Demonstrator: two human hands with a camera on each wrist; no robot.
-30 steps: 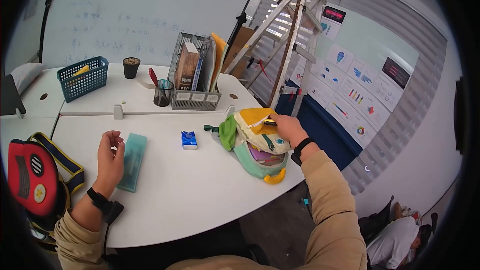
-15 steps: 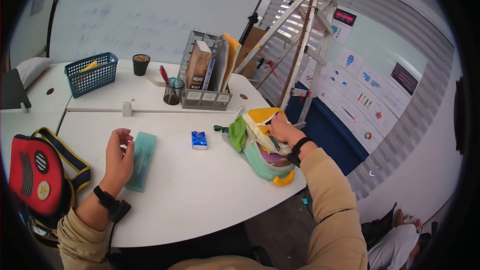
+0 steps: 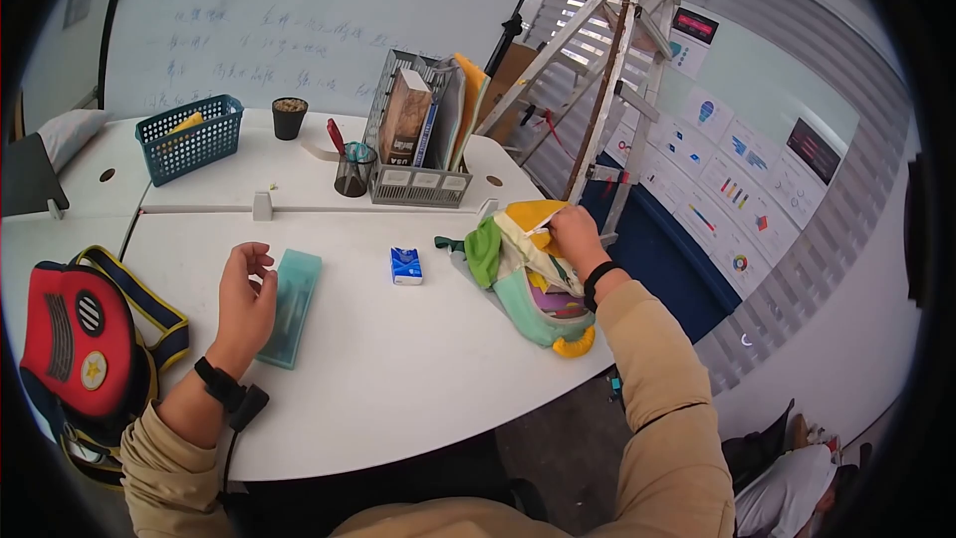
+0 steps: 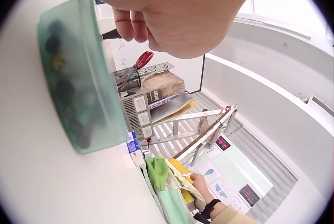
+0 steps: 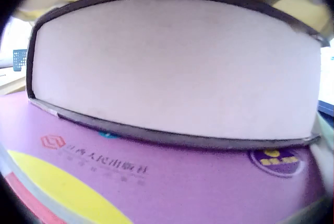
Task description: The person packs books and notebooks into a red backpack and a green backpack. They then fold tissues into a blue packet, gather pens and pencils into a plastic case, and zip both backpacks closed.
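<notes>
My left hand (image 3: 248, 301) hovers over the table, fingers loosely curled and holding nothing. Right beside it lies a translucent teal pencil case (image 3: 291, 311); the left wrist view shows dark shapes through its wall. At the table's right edge my right hand (image 3: 581, 241) pinches the edge of the yellow flap of a green, cream and yellow backpack (image 3: 528, 309), its fingertips partly hidden. The bag gapes, showing a purple book (image 3: 558, 303) inside. In the right wrist view a thick book (image 5: 172, 67) with a dark cover lies on the purple book. A blue tissue pack (image 3: 405, 266) stands between the hands.
A red and navy backpack (image 3: 85, 349) lies at the left. Farther back are a teal basket (image 3: 189, 144), a potted plant (image 3: 290, 122), a pen holder (image 3: 354, 174) and a grey file rack (image 3: 423, 186). A stepladder (image 3: 607, 90) stands beyond the table's right end.
A dark and gold item at my right hand's fingers has gone from sight. The fingers dipped into the yellow pocket, then came back to its edge. My left hand has stayed beside the pencil case.
</notes>
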